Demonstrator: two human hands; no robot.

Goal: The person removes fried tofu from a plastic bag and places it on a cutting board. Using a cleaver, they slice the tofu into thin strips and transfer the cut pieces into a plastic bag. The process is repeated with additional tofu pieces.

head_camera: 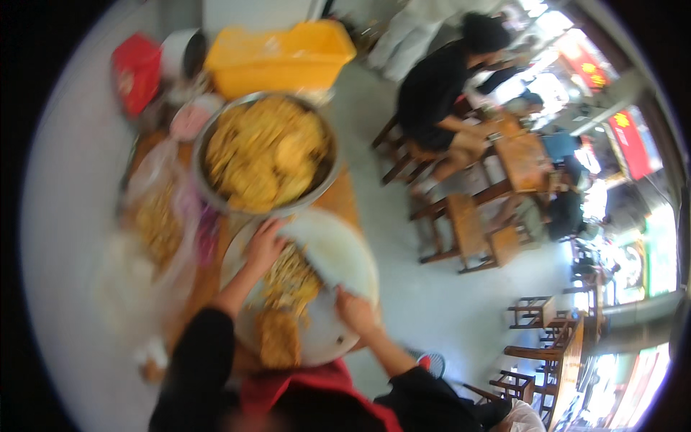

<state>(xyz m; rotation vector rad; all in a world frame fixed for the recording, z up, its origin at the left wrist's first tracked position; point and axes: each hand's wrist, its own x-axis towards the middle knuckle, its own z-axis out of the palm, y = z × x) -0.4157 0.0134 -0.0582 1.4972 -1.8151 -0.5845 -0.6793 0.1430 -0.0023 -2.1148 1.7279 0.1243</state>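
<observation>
My right hand [356,312] grips the handle of a kitchen knife, whose broad blade [317,263] lies slantwise over a round, pale cutting board [337,243]. Left of the blade is a heap of thin yellow and whitish food strips [291,278]. At the heap's upper left is my left hand [266,247], close to the bowl; its fingertips are too blurred to show whether they pinch any strips. A browned, block-shaped piece of food [278,339] sits at the board's near edge. Just beyond the board, a metal bowl [198,159] is heaped with flat yellow fried pieces [264,151].
A yellow plastic tub [275,59] stands behind the bowl. Left are a clear plastic bag of yellowish food [159,221], a pink container [191,120] and a red packet [136,73]. To the right, a person in black [432,92] sits by wooden tables [523,159] and stools [464,221].
</observation>
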